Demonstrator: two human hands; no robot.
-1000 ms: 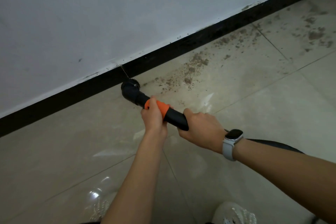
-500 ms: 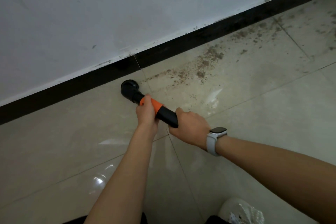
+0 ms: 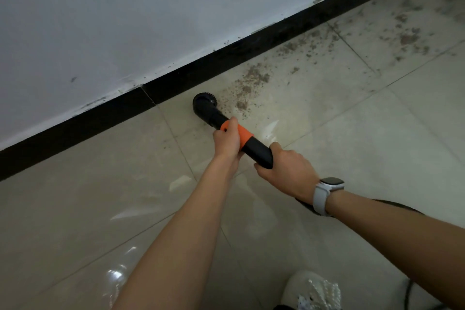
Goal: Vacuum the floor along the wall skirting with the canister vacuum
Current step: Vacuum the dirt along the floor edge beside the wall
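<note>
The skirting [image 3: 201,72] runs from 8 o'clock up to 1 o'clock, with the wall [image 3: 151,15] behind it and the tiled floor [image 3: 352,133] before it. The brush head [image 3: 204,104] sits on the floor just before the skirting. Dirt [image 3: 254,78] lies on the floor at 2 o'clock from the brush head. The wand [image 3: 251,145] slants back toward 5 o'clock, the left hand [image 3: 227,139] on it nearer the brush, the right hand [image 3: 289,171] behind. A shoe [image 3: 312,289] stands at 5 o'clock.
</note>
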